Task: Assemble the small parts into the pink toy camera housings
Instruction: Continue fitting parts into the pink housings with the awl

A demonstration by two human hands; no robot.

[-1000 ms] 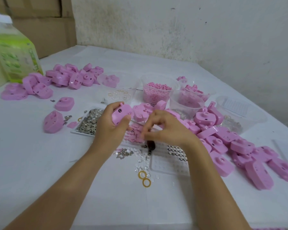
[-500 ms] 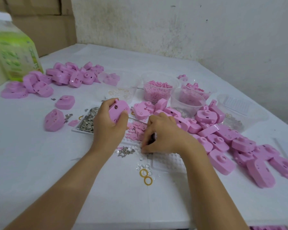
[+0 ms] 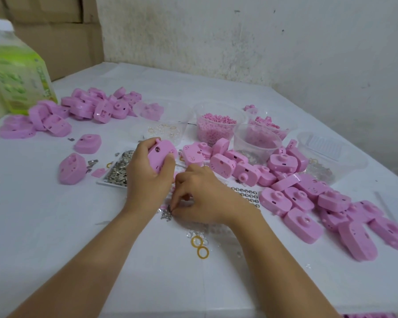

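Just two yellow rings (image 3: pixel 198 253)

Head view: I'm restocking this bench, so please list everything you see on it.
held housing: one, pink, in left grip.
housings: many, pink, heaped right and far left.
tubs: several, clear, mid-table at back.
metal parts: many, silver, tray beside left grip.
rings: two, yellow, between the forearms.
bottle: one, green, far left.
table: one, white, under everything.
left grip: one, holds the held housing.
right grip: one, fingers curled at metal bits; hold unclear.
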